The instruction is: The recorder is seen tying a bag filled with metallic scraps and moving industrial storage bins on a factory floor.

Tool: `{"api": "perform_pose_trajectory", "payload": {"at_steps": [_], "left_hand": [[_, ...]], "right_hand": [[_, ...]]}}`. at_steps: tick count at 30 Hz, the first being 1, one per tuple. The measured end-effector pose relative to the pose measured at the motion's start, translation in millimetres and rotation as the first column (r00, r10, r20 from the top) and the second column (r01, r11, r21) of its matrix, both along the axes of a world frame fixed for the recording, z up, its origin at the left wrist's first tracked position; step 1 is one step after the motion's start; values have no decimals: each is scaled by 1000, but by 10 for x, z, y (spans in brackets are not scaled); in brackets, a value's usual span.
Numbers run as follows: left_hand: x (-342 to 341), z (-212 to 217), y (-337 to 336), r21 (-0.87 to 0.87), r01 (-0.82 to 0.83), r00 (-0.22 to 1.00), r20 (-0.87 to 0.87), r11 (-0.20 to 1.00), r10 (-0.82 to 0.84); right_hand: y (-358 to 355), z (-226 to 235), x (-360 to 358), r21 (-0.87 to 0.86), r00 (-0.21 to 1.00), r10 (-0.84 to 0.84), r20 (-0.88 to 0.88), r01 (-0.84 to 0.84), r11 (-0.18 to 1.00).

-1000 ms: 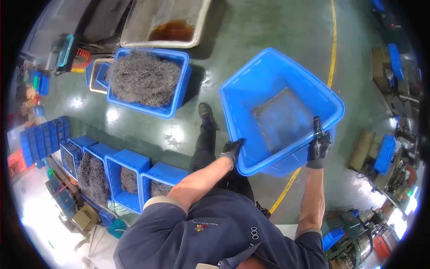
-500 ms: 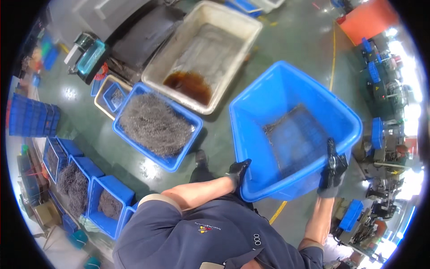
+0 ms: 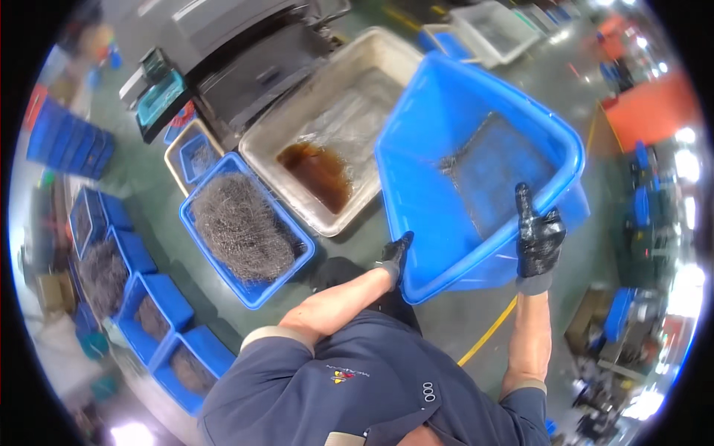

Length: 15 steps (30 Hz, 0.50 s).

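Blue bin now higher over beige tray (nearly empty, wet-looking), each gloved hand clenched on its rim.

Bright overhead light floods this workshop, flaring white off the shiny green floor at the upper right and blowing out patches near the lower left and lower right rim. The big blue tub in the middle is evenly lit and fairly sharp, with a soft shadow pooling inside it. Toward the round black border everything bends hard and smears, so the stacked blue bins at the left look soft and stretched.
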<state>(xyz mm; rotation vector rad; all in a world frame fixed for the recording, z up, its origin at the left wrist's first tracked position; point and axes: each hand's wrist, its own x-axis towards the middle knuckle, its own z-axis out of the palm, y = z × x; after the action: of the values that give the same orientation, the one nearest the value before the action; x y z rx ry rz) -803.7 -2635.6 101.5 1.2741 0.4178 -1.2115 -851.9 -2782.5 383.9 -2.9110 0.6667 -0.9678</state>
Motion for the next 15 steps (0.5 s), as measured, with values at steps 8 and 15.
{"api": "perform_pose_trajectory", "payload": {"at_steps": [8,15], "left_hand": [[593,338,-479,-95,-147,982,104,985,157],[1807,1340,-1437,212,-165,907,-351,963,233]], "right_hand": [[-662,456,1056,35,957,109,-270,-103,994],[-1404,-142,2169,-320,845,274,-459,-445,836]]}}
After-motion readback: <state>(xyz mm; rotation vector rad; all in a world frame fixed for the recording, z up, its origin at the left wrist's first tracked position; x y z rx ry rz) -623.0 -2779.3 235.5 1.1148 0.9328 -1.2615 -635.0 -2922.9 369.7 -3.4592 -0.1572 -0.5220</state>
